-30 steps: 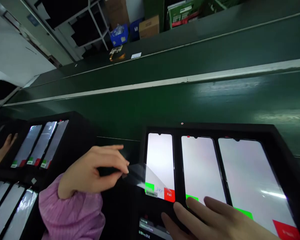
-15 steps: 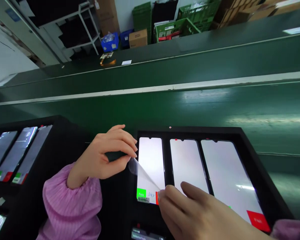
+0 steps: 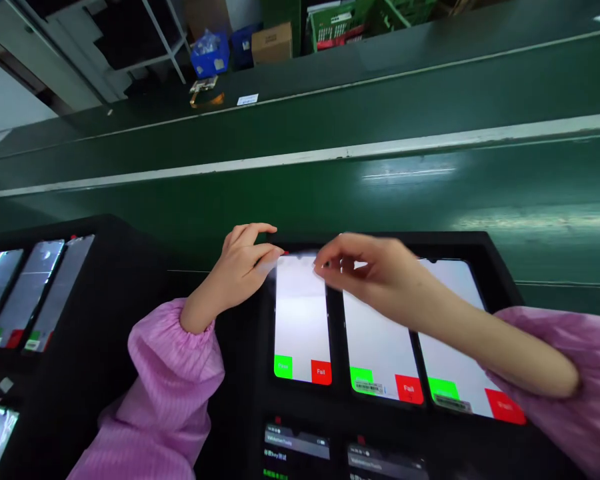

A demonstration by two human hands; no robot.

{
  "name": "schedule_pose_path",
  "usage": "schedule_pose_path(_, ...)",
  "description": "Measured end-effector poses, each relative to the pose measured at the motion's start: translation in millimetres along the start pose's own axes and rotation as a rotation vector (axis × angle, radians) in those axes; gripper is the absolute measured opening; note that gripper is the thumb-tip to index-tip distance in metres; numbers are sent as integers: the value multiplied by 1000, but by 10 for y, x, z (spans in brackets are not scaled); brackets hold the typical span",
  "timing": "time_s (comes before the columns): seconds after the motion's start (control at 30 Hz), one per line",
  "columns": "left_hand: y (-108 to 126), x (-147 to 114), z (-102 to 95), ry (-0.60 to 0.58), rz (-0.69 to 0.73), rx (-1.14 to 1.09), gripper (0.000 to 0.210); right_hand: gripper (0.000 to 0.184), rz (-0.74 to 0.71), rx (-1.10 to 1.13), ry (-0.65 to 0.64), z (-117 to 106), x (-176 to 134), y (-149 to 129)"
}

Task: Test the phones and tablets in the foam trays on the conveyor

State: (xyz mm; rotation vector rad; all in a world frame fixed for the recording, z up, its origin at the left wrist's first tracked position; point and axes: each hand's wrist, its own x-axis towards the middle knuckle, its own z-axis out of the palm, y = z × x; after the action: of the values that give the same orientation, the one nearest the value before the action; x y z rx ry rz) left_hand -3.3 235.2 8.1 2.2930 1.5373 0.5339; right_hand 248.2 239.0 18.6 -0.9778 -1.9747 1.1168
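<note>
In the head view, the right hand (image 3: 380,267) has moved up from the lower corner of the left phone (image 3: 300,313) to its top edge. Its thumb and forefinger are pinched together, apparently on a clear film (image 3: 300,259), which shows as a hazy strip running toward the other hand's fingers. The left hand (image 3: 245,267) is at the phone's top left corner, its thumb just beside that corner and its forefinger raised; blur hides whether the thumb grips the film too.

The barcode label and handwriting have gone from the phone's lower end, leaving the Pass and Fail boxes plain well below both hands' fingers. To my judgement, the film is now off most of this screen.

The middle phone (image 3: 380,347) lies partly under the right hand, the right phone (image 3: 445,363) under that forearm. The black tray (image 3: 465,243) holds all three; beyond the fingers stretches the green worktop (image 3: 260,193).
</note>
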Motion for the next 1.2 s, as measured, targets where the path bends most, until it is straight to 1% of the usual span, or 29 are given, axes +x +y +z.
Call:
schedule_pose_path(0.07, 6, -13, -67, 17, -30, -103, 39, 12, 82, 197, 170, -95, 72, 1)
schedule_pose_path(0.13, 45, -38, -154, 44, -36, -180, 38, 15, 111, 309, 311, -159, 88, -17)
schedule_pose_path(0.2, 106, -68, -235, 78, -23, -231, 37, 13, 95, 350, 394, -189, 69, -34)
schedule_pose_path(0.27, 164, -95, -288, 105, -11, -247, 36, 10, 64, 349, 420, -188, 38, -47)
schedule_pose_path(0.4, 207, -107, -297, 116, -6, -208, 36, 9, 59, 346, 417, -143, -3, -70)
schedule_pose_path(0.63, 131, -60, -221, 92, 4, -163, 34, 10, 81, 331, 396, -91, 3, -53)
schedule_pose_path(0.8, 21, -7, -80, 45, 1, -146, 33, 15, 132, 243, 326, -72, 2, 5)
schedule_pose_path(0.93, -33, 27, 45, 33, 15, -61, 33, 18, 159, 203, 269, -62, -26, 5)
schedule_pose_path(1.0, -54, 26, 80, 53, 45, -26, 31, 18, 153, 199, 251, -54, -33, -4)
schedule_pose_path(1.07, -76, -10, 87, 97, 81, -36, 28, 17, 150, 188, 241, -44, -36, -2)
schedule_pose_path(1.13, -81, -102, 63, 167, 106, -71, 25, 18, 148, 180, 230, -34, -37, 14)
schedule_pose_path(1.2, -43, -257, 20, 267, 100, -57, 23, 19, 149, 179, 211, -24, -38, 37)
